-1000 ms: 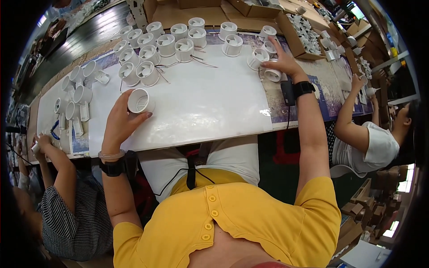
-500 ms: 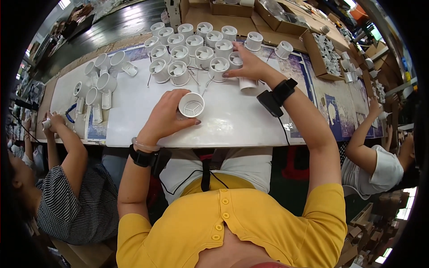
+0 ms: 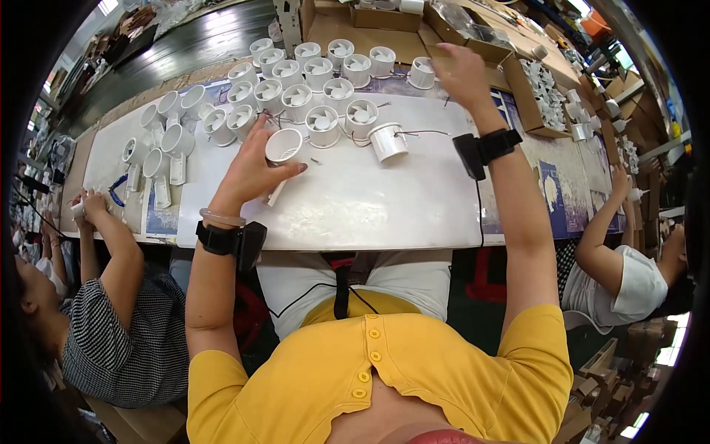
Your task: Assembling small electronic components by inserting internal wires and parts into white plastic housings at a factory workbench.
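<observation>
The left hand (image 3: pixel 250 173) is gripping a white cylindrical housing (image 3: pixel 284 146) over the desk (image 3: pixel 370 211), thumb and fingers curving around the wall. The right hand (image 3: pixel 463 75) is hovering beside a white fan unit (image 3: pixel 421 74), fingers half open; whether it is gripping cannot be determined.
</observation>
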`<state>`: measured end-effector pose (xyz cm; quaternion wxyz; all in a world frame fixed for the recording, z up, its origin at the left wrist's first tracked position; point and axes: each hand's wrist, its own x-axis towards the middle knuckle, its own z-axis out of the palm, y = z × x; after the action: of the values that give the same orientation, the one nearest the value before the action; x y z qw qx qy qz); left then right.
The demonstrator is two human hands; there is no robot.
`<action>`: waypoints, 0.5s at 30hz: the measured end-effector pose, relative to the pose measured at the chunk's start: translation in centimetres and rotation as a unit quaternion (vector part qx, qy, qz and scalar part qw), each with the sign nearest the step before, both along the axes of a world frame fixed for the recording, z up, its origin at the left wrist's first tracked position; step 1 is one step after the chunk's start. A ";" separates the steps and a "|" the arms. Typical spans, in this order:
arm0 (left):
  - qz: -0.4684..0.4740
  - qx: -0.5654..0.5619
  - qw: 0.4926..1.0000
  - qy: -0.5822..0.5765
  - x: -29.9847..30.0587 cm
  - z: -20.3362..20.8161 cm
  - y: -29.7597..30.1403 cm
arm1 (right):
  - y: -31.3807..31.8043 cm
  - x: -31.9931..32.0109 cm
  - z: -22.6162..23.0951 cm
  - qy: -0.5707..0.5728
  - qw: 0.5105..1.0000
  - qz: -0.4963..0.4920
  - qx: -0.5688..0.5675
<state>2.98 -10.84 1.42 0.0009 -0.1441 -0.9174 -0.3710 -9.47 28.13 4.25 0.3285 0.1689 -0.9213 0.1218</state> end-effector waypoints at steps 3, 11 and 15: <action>0.010 -0.025 0.999 0.031 -0.6 -0.5 -1.1 | 7.7 -1.5 -2.0 0.057 0.990 -0.127 0.019; -0.044 0.070 0.994 -0.073 1.9 2.6 -0.7 | 6.2 1.5 -4.4 -0.323 0.904 -0.001 -0.280; -0.126 0.142 0.969 -0.156 2.7 2.3 2.9 | -0.1 2.6 -3.9 -0.347 0.901 0.024 -0.259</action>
<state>5.70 -7.98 3.70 -0.1684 -0.1978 -0.8187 -0.5121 -6.90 28.03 0.37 0.0176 0.0469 -0.9084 0.4152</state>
